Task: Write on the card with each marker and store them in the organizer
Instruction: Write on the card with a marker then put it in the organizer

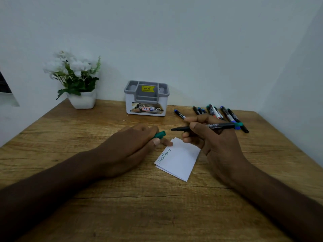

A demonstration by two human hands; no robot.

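Right hand (209,138) holds an uncapped black-barrelled marker (202,127) pinched between thumb and fingers. Barrel lies nearly level, fine tip pointing left, raised above the table and just beyond the far edge of the card; tip not touching paper. White lettering on the barrel, too small to read fully.

Left hand (138,145) has its fingers curled round a green cap (160,135), whose open end sticks out toward the right, facing the marker tip with a small gap between them. One left fingertip rests on the far left corner of the card.

White card (178,158) lies on the wooden table (139,206) between the two hands, turned at an angle, apparently folded or doubled, with a second edge showing along its near left side. One line of green handwriting runs along its left edge.

Grey-and-white organizer (146,97) stands at the far middle of the table against the wall, yellow price sticker inside, printed label on its front. No markers visible in its compartments.

Loose markers (218,113) lie in a rough row at far right, behind the right hand; caps blue, green and red. One blue-capped marker (179,114) lies apart, to the left of the group.

White potted plant (76,81) with white flowers stands at far left.
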